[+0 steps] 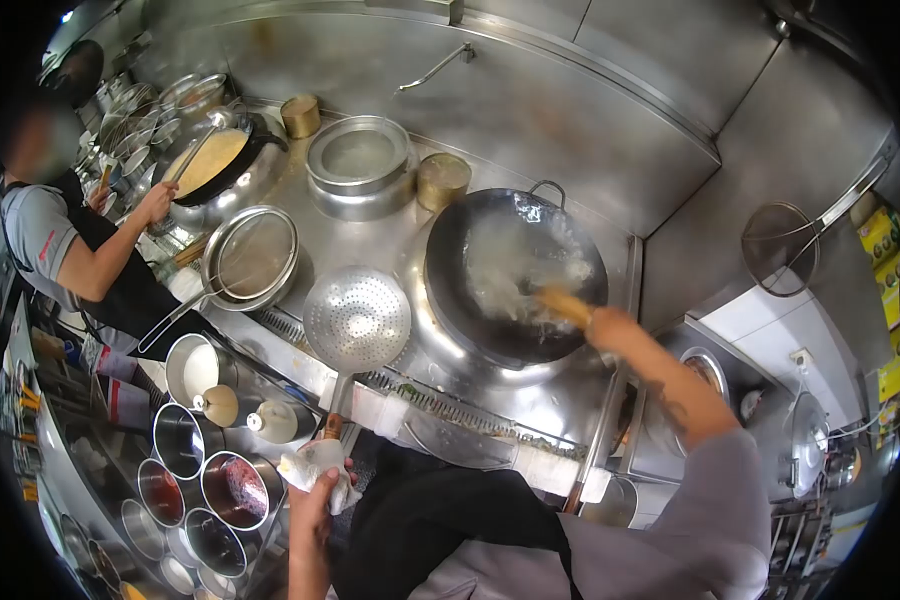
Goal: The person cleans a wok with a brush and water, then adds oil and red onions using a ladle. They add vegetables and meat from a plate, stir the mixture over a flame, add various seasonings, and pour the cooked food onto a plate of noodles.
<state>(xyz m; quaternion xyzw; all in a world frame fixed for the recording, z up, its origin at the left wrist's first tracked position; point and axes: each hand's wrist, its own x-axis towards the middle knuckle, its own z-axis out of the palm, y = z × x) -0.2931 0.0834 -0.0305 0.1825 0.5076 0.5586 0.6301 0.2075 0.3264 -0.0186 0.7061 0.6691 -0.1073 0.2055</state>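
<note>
My right hand (pixel 610 330) reaches over a large black wok (pixel 460 215) and grips a short bamboo brush (pixel 567 306). The brush's far end is down in splashing, cloudy water (pixel 525 265) in the wok, blurred by motion. Close to my apron, my left hand (pixel 312 515) is closed round a white cloth (pixel 320 474). The wooden handle of a round perforated skimmer (pixel 357 318) runs down into this cloth. Whether my fingers grip the handle through the cloth cannot be made out. The skimmer's bowl is over the stove's front edge, left of the wok.
A co-worker (pixel 80 235) stands at the left, stirring a pan of yellowish food (pixel 213 165). A lidless pot (pixel 360 150) and a brass-coloured tin (pixel 443 180) stand behind the skimmer. A strainer (pixel 257 255) rests on a pot. Sauce containers (pixel 240 490) sit lower left.
</note>
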